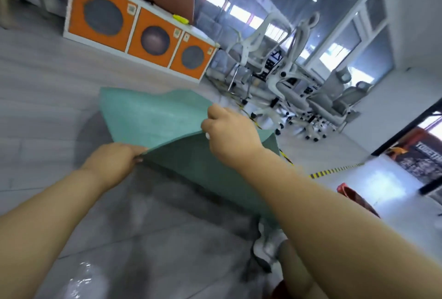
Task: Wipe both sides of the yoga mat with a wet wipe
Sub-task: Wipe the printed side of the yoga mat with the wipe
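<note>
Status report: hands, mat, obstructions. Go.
Left hand and right hand both grip the green yoga mat edge, lifted off the floor. No wet wipe seen. Office chairs beyond, apart.

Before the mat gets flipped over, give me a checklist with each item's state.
1. Left hand grips the mat edge: ok, fingers pinch the near corner.
2. Right hand grips the mat: ok, fingers curl over the same lifted edge further along.
3. Mat lifted off the floor: ok for the held edge; the far end cannot tell.
4. Wipe in hand or within reach: cannot tell; something small and white shows under the right hand.
5. Room to turn the mat: not ok on the right, where the chairs stand close.
6. Feet off the mat: cannot tell; a shoe sits by its lower edge.
</note>
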